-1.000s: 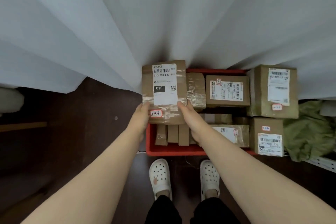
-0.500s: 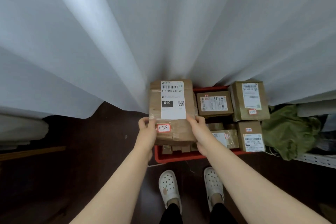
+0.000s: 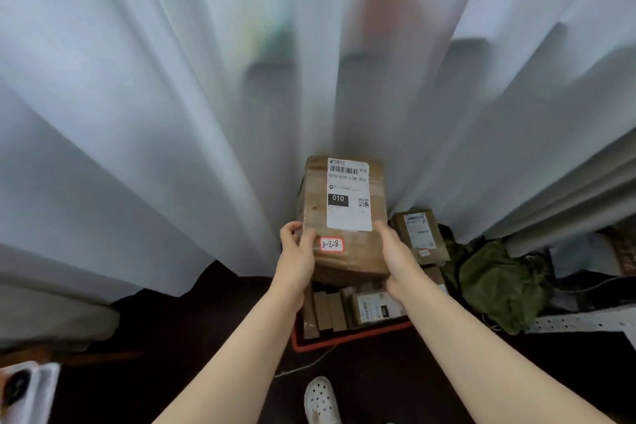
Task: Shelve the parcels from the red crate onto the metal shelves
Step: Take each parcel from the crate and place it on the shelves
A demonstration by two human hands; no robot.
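White curtain (image 3: 137, 113) hangs at your left. Your left hand (image 3: 297, 258) grips the cardboard parcel (image 3: 347, 196) by its left edge, your right hand (image 3: 395, 255) clasps its right side, held above the red crate (image 3: 344, 341).

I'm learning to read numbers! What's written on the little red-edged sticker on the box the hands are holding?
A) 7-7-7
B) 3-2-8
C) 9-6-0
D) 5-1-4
B: the red-edged sticker on the parcel, held between the left hand and right hand, reads 3-2-8.
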